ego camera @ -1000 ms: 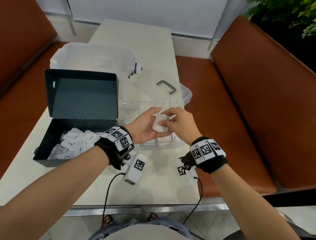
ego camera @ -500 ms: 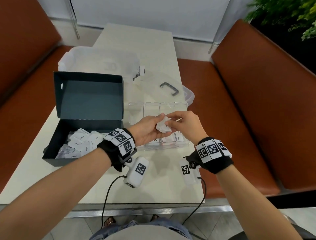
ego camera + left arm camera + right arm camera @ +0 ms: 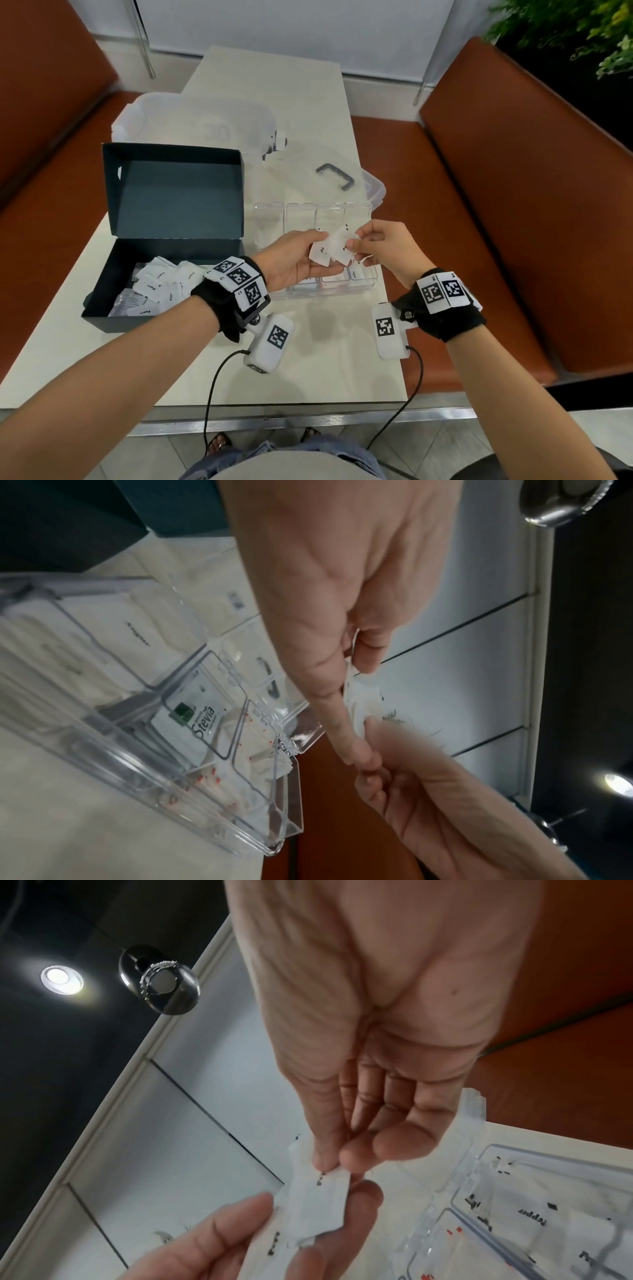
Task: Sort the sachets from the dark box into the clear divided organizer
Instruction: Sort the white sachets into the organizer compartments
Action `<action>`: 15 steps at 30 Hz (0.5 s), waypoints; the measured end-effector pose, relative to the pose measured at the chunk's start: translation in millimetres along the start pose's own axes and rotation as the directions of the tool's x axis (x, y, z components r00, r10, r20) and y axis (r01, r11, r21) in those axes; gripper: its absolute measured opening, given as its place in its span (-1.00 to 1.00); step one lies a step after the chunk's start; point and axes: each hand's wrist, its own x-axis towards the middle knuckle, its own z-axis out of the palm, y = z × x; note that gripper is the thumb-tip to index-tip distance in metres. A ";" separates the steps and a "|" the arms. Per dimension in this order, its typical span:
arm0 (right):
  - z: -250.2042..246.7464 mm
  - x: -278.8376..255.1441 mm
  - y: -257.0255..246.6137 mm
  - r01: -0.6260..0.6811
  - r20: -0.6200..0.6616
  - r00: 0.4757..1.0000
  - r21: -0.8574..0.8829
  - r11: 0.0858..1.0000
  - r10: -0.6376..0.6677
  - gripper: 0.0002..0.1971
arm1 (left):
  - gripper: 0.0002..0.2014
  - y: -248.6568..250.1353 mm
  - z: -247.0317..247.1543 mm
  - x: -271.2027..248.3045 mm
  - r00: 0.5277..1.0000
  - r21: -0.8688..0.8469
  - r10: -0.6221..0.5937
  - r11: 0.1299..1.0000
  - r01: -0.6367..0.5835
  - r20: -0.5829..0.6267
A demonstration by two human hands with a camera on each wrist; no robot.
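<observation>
Head view showed both hands raised just above the near row of the clear divided organizer (image 3: 346, 212), which sat at the table's (image 3: 308, 370) right edge, with the open dark box (image 3: 164, 240) beside it at the left edge. The left hand (image 3: 291, 260) cupped a small fan of white paper sachets (image 3: 330, 248) between thumb and curled fingers, while the right hand (image 3: 387, 250) pinched the right-hand sachet of that fan between thumb and forefinger. The sachets stood roughly on end, long axes running away from the person, directly over the organizer's right-hand compartments, so the drop point lay straight below; the right hand was the nearer one to those compartments. More sachets (image 3: 161, 284) remained heaped in the box, so the sorting looked well short of done. On the held sachets small black lettering read something like "Pepper", though it was blurred. The left wrist view showed a sachet marked "Stevia" (image 3: 198, 718) with a green square logo in one compartment, and red-printed sachets (image 3: 219, 785) in the next. The right wrist view showed "Pepper" sachets (image 3: 534, 1215) lying in a compartment.
</observation>
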 end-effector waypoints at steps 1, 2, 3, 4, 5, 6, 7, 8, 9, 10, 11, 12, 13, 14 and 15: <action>-3.1 -0.7 -0.5 -0.010 0.000 1.000 0.031 0.999 0.010 -0.70 | -0.72 0.7 0.8 -0.1 1.000 -0.024 -0.006 1.000 0.006 -0.005; -6.2 -1.5 -1.1 -0.015 0.002 1.000 0.066 0.998 0.015 -0.70 | -0.72 1.2 1.7 -0.3 1.000 -0.039 -0.010 0.999 0.010 -0.007; -9.3 -2.6 -1.7 -0.018 0.006 1.000 0.101 0.995 0.018 -0.69 | -0.71 1.5 2.7 -0.5 1.000 -0.047 -0.013 0.999 0.012 -0.007; -11.9 -3.9 -2.4 -0.022 0.015 1.000 0.130 0.991 0.021 -0.69 | -0.70 1.7 3.8 -0.4 1.000 -0.049 -0.014 0.999 0.014 -0.008; -13.8 -5.1 -3.2 -0.028 0.031 0.999 0.149 0.988 0.023 -0.69 | -0.69 1.7 4.7 -0.3 1.000 -0.043 -0.015 0.999 0.015 -0.007; -14.8 -6.3 -4.1 -0.031 0.052 0.998 0.158 0.987 0.023 -0.70 | -0.69 1.6 5.5 -0.2 1.000 -0.029 -0.016 0.999 0.016 -0.002; -14.8 -7.4 -5.1 -0.030 0.075 0.997 0.154 0.988 0.019 -0.71 | -0.68 1.3 6.6 0.1 1.000 -0.008 -0.020 1.000 0.020 0.010; -13.6 -8.1 -6.3 -0.023 0.093 0.996 0.140 0.990 0.010 -0.73 | -0.67 0.7 7.8 0.3 0.999 0.015 -0.025 1.000 0.025 0.028; -11.6 -8.8 -7.3 -0.010 0.106 0.994 0.124 0.992 -0.003 -0.76 | -0.66 -0.1 9.2 0.4 0.998 0.039 -0.032 0.999 0.030 0.052; -9.1 -9.0 -8.0 0.005 0.113 0.993 0.107 0.994 -0.017 -0.77 | -0.64 -0.9 10.9 0.8 0.997 0.059 -0.039 0.998 0.035 0.073; -6.5 -9.0 -8.3 0.021 0.112 0.993 0.085 0.996 -0.031 -0.78 | -0.62 -1.8 12.8 1.1 0.995 0.073 -0.044 0.997 0.038 0.088; -3.9 -9.0 -8.3 0.041 0.102 0.994 0.056 0.998 -0.047 -0.78 | -0.59 -2.9 14.5 1.9 0.995 0.079 -0.044 0.996 0.037 0.092; -1.5 -9.0 -8.2 0.065 0.086 0.994 0.020 0.998 -0.067 -0.78 | -0.57 -4.1 15.8 2.8 0.995 0.077 -0.040 0.996 0.033 0.088; 0.4 -8.9 -7.7 0.093 0.069 0.993 -0.018 0.996 -0.091 -0.78 | -0.55 -5.3 16.6 3.6 0.996 0.072 -0.034 0.997 0.028 0.078; 2.2 -8.6 -7.1 0.123 0.054 0.991 -0.058 0.991 -0.120 -0.78 | -0.54 -6.3 16.8 4.6 0.997 0.074 -0.028 0.997 0.023 0.069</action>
